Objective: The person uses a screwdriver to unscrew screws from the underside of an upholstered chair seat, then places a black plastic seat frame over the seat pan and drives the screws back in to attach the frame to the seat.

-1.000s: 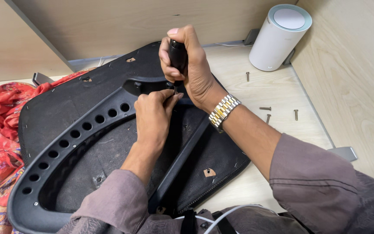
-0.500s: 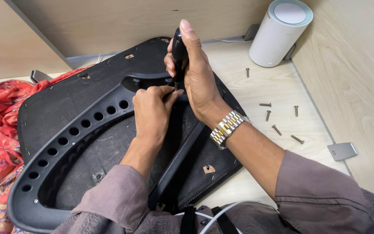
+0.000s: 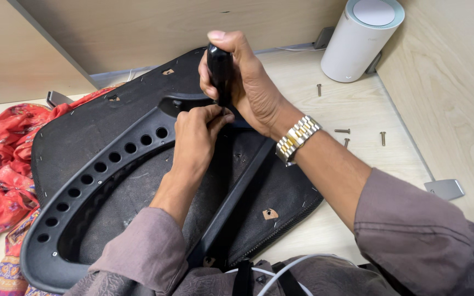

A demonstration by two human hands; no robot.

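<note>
Screwdriver handle (image 3: 220, 71), black, sits upright in your right hand (image 3: 250, 87), fist wrapped tight round it, over the upper middle of the black chair-seat shell (image 3: 111, 159) lying on the bench (image 3: 357, 109). Your left hand (image 3: 196, 137) pinches at the tool's tip, fingertips closed on something small there; can't tell if it's a screw or just the shaft.

Risks, as I judge them: tip could slip off the fastener if you lean the handle sideways, and it would jab the left fingers since they're right at the point. Shell rests on the bench and on red cloth (image 3: 12, 159), so it may rock under pressure. Loose screws (image 3: 342, 131) near your right wrist could roll or get swept off by your sleeve.

Hidden: shaft, tip and fastener all covered by your hands. Shell's near edge is cut off by your arms and the frame. White cylinder (image 3: 360, 41) at the back corner, top cropped. Grey metal bracket (image 3: 444, 189) on the right, purpose unclear.
</note>
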